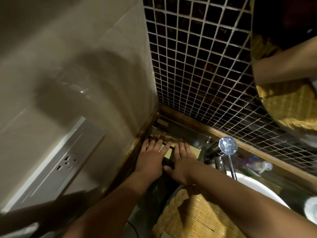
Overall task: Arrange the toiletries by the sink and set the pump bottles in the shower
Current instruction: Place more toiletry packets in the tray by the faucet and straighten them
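Both my left hand and right hand pressing flat, fingers spread, on flat packets in the corner — shove carelessly and they'll slide into the tap.

The table is a dark counter with a wooden rim, running along the mosaic wall into the corner. In that corner my left hand and my right hand lie flat, fingers spread, on pale yellowish flat pieces that rest on it; I cannot tell what they are. Just beside them stands the chrome tap. Behind the white basin a small clear bottle lies on its side near the rim.
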Demonstrator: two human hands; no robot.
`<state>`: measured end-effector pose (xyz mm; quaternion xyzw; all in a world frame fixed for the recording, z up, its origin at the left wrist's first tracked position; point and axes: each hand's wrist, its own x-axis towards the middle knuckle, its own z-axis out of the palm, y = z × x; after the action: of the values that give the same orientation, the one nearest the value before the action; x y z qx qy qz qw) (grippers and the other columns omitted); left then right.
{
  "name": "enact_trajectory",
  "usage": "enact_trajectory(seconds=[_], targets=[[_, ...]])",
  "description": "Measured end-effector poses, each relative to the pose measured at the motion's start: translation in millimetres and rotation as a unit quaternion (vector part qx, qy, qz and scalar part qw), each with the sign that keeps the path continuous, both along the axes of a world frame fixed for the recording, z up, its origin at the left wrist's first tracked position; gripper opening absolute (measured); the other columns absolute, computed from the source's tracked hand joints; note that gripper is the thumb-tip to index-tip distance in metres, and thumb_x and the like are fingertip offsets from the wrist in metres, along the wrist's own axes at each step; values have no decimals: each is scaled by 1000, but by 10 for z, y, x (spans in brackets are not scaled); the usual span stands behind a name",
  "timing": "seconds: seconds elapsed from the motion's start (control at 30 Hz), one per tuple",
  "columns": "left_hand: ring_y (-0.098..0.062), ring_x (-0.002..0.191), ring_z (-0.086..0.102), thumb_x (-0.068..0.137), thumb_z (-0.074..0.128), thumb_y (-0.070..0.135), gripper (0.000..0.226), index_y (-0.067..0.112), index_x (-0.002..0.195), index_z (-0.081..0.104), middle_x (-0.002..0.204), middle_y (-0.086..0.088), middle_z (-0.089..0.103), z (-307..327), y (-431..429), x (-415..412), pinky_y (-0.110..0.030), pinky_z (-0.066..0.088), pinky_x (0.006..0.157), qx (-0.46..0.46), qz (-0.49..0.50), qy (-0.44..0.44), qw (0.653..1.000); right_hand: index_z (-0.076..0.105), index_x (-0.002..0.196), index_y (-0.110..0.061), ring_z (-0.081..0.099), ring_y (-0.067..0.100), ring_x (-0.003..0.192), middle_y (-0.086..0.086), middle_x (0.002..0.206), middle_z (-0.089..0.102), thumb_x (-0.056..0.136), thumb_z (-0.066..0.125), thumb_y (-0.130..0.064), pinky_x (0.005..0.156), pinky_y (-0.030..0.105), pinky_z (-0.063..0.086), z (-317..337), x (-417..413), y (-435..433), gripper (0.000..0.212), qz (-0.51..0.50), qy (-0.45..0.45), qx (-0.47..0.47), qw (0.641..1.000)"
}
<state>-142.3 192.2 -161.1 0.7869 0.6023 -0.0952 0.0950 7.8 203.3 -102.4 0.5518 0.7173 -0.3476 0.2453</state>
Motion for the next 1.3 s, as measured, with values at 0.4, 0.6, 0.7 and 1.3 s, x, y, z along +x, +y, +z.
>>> enact_trajectory(seconds=[0.4,0.6,0.7,1.3], targets=[[-29,151,10,69,75,53,114,35,154,0,162,-5,22,-146,-15,16,-53,-19,115,-28,-8,51,998,-23,148,-1,-29,36,144,19,158,-28,95,34,-67,115,44,-15,-188,-144,-1,103,21,-76,-41,996],[-32,148,16,74,74,38,108,33,156,4,160,-7,26,-174,-45,48,-48,-8,119,-18,2,25,1000,-25,147,0,-30,37,143,20,156,-32,94,51,-59,112,44,-17,-102,-106,-45,110,64,-88,-30,994],[-31,150,10,78,73,32,108,35,156,-2,164,-6,16,-121,-19,30,-45,-5,119,-32,-2,17,999,-22,150,-4,-25,34,146,16,159,-28,91,61,-52,118,48,-5,-34,-83,-20,113,52,-81,-39,995],[-21,151,16,104,35,34,62,38,158,5,167,0,10,1051,-707,554,-43,15,120,20,83,-56,995,-1,158,-11,-7,23,152,7,166,-11,106,34,-42,121,38,4,766,636,-970,70,-9,61,171,983]])
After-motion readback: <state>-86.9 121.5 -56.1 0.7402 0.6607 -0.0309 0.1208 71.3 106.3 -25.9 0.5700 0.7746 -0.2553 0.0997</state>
